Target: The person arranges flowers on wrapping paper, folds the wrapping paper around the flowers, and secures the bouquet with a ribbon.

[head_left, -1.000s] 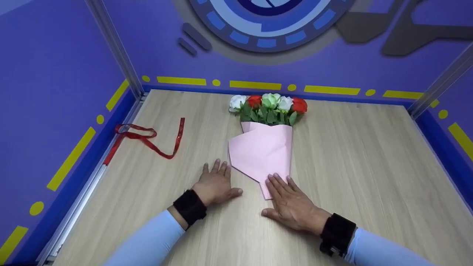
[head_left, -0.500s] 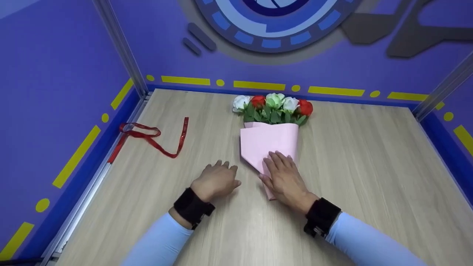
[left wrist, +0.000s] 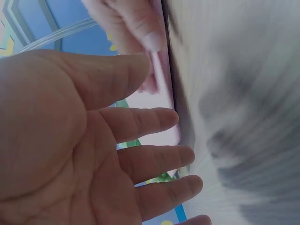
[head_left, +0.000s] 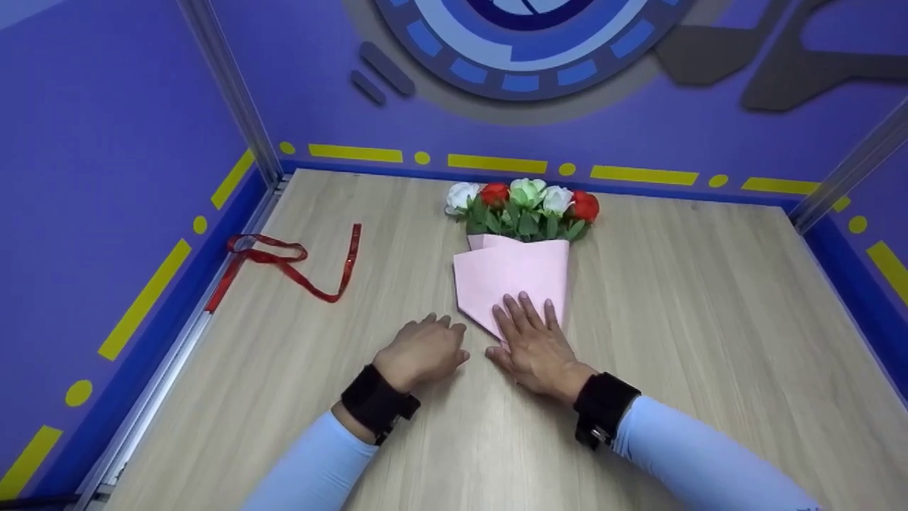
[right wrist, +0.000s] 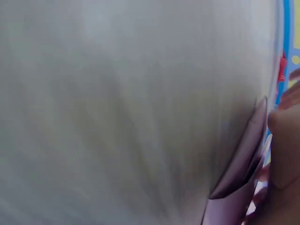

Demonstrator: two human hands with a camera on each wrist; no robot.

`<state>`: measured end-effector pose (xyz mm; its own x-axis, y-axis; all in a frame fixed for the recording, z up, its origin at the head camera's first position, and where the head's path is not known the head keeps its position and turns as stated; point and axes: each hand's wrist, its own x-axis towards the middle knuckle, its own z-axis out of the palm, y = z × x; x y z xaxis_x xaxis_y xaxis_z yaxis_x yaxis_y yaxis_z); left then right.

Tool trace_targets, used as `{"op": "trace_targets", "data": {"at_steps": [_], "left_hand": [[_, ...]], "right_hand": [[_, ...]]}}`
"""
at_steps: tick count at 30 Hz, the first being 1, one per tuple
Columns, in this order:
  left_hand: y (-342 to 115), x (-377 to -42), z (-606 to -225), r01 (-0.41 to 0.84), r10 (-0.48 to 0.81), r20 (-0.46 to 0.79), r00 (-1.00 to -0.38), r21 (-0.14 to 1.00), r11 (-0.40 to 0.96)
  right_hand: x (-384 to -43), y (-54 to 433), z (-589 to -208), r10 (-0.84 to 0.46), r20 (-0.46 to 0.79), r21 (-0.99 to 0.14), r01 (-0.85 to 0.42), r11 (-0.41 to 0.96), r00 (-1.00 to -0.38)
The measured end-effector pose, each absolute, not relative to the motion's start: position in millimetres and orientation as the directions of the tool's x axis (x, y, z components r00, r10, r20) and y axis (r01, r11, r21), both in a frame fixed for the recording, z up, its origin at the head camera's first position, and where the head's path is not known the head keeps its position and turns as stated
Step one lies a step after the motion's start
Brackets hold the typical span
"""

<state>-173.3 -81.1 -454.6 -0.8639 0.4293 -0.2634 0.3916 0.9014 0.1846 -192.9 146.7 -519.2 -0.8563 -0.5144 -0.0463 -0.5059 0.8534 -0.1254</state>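
A bouquet lies on the table in the head view, wrapped in pink paper [head_left: 507, 273]. Red, white and pale green flowers [head_left: 528, 195] with green leaves stick out of its far end. My right hand [head_left: 535, 351] rests on the lower part of the wrapper, fingers straight and spread, covering its narrow end. Just left of the wrapper is my left hand [head_left: 422, 351], holding nothing. In the left wrist view that hand's fingers [left wrist: 157, 161] extend loosely apart, beside the pink wrapper [left wrist: 161, 101]. The right wrist view catches folded layers of the pink paper [right wrist: 232, 204] at its lower right.
A red ribbon [head_left: 312, 286] lies in a loose loop on the left of the wooden table [head_left: 709, 341], one end at the left edge. Blue panels [head_left: 440, 113] stand behind and at both sides. A metal post [head_left: 237, 99] rises at the back left corner.
My right hand has moved up and left over the wrapper from its lower end. The paper's left flap has shifted inward, then slightly back out. My left hand has moved only slightly.
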Motion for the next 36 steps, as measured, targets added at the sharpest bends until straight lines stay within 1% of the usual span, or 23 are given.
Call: {"op": "trace_targets", "data": {"at_steps": [2,7,14,19,23,26,31,36], "left_hand": [[-81,-172,-455,0.402,0.437,-0.260,-0.861,0.180,0.898],[-81,-171,-456,0.431,0.464,-0.256,-0.848,0.176,0.885],[-83,-169,-458,0.448,0.482,-0.251,-0.839,0.184,0.875],[-81,-170,-462,0.445,0.481,-0.266,-0.835,0.187,0.876],[-77,-174,-467,0.406,0.462,-0.290,-0.838,0.234,0.883],[-74,-178,-471,0.396,0.461,-0.284,-0.841,0.259,0.881],[-71,-181,-475,0.393,0.459,-0.279,-0.844,0.261,0.882],[-67,-182,-476,0.374,0.444,-0.314,-0.839,0.261,0.890]], "right_hand": [[-194,146,-521,-0.525,-0.086,-0.132,-0.513,0.848,-0.847],[-195,148,-524,-0.523,-0.103,-0.158,-0.505,0.848,-0.846],[-195,152,-526,-0.523,-0.092,-0.155,-0.506,0.848,-0.848],[-195,159,-526,-0.522,-0.067,-0.183,-0.504,0.844,-0.850],[-195,171,-528,-0.514,-0.032,-0.217,-0.496,0.841,-0.857],[-195,184,-528,-0.509,-0.013,-0.233,-0.493,0.838,-0.860],[-198,208,-526,-0.496,-0.024,-0.203,-0.482,0.853,-0.868],[-200,233,-522,-0.480,-0.030,-0.189,-0.467,0.864,-0.877]]}}
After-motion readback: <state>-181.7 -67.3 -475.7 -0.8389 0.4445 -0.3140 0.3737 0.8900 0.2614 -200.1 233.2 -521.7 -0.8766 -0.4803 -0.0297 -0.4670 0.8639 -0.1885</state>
